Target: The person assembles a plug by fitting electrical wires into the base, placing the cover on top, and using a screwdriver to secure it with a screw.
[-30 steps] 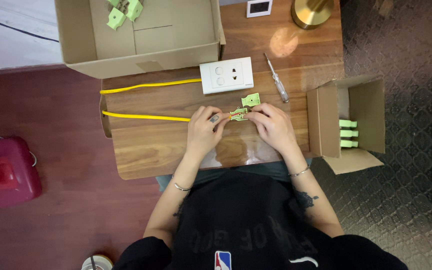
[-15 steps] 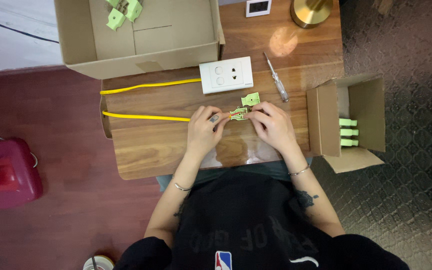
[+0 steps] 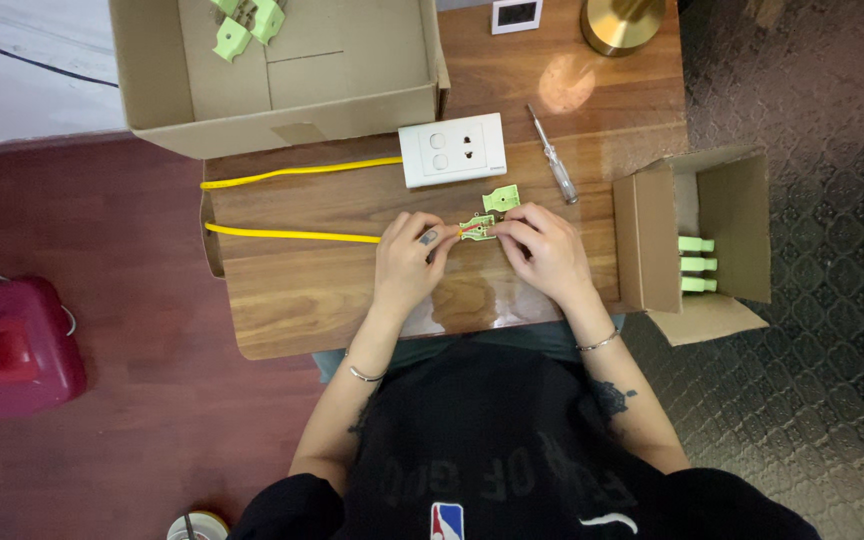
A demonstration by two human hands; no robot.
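From the head camera, looking straight down at a wooden tabletop (image 3: 332, 300): the left hand (image 3: 407, 262) pinches the end of a yellow cable (image 3: 292, 235) between thumb and fingers, its free length trailing off toward the table's left edge. The right hand (image 3: 547, 250) pinches a small light-green plastic connector piece (image 3: 477, 229), which meets the cable end between the two hands (the join itself is too small to make out). A second green plastic piece (image 3: 501, 198) lies just above, near a white wall socket plate (image 3: 452, 149) and a clear-handled screwdriver (image 3: 552, 168).
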